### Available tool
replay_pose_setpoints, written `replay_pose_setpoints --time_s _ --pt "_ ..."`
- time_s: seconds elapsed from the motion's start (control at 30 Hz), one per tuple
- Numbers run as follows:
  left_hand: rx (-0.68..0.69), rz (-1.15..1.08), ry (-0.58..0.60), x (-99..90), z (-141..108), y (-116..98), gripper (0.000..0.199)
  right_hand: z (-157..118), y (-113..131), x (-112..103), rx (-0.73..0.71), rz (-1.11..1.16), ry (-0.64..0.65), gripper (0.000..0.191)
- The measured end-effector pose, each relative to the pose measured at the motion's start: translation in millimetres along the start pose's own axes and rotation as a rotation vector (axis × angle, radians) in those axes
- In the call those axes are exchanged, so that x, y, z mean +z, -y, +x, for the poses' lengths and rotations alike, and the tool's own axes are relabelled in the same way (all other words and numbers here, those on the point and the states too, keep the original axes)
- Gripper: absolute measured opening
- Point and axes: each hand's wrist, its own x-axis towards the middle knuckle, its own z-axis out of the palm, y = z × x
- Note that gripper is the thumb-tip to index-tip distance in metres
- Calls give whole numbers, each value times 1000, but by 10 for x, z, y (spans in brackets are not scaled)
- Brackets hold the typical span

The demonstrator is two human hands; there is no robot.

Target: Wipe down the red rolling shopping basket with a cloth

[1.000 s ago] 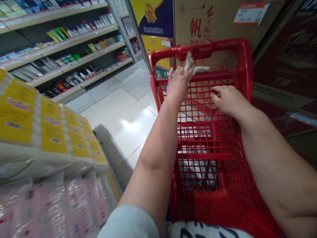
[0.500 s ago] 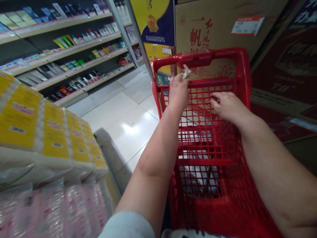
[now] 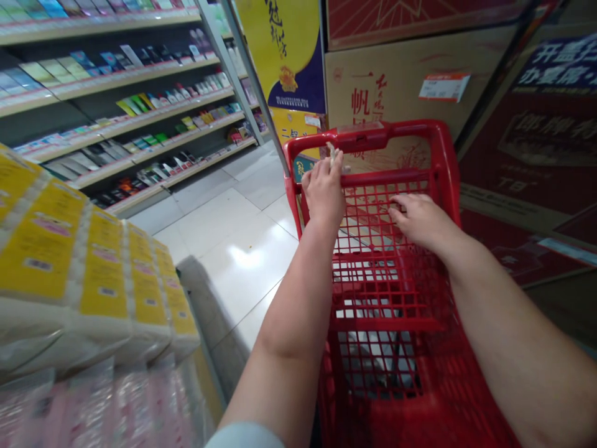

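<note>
A red plastic shopping cart stands in front of me, its handle bar at the far end and a grid panel below. Near the handle's left part, my left hand has its fingers closed on a small crumpled whitish scrap, which sticks out past the fingertips. Over the right side of the grid, my right hand holds nothing; its fingers are slightly bent and apart. Whether it touches the grid I cannot tell. Through the lower grid something whitish shows, too unclear to name.
Cardboard boxes with red characters stand behind the cart, and dark red boxes on the right. Yellow-wrapped packs are stacked at the left above pink packs. Shelves of small products line the far left, beyond the tiled floor.
The view has tilted up a little, so the cart and boxes sit lower in the picture. My left hand has shifted slightly left and still grips the scrap. My right hand stays over the grid.
</note>
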Motion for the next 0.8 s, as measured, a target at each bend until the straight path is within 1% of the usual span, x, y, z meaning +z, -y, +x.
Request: replay_pose_setpoints --time_s 0.1,0.2,0.27,0.33,0.4,0.5,0.67,0.73,0.8 --pt "-106 -66 -41 -60 20 14 55 5 -9 -7 7 1 14 41" --pt "-202 -188 -76 -9 32 14 44 4 -13 -12 10 -6 22 41" --pt "-215 -260 -121 41 31 7 39 3 -11 -15 2 -21 27 41" --pt "-181 -250 -146 55 23 -7 34 4 -11 -15 -6 -32 32 42" --pt "-150 -152 -121 29 7 -30 30 8 -16 -9 -6 -34 29 41" --pt "-151 -25 -83 -10 -36 -91 29 13 -31 12 -13 -36 26 39" --pt "-77 -6 4 83 -100 -178 25 8 -27 27 -6 -45 17 39" --pt "-19 -70 -30 120 -81 -153 24 5 -14 18 1 -41 20 39" --pt "54 -184 -110 140 -35 -99 30 4 -4 7 12 -38 22 40"
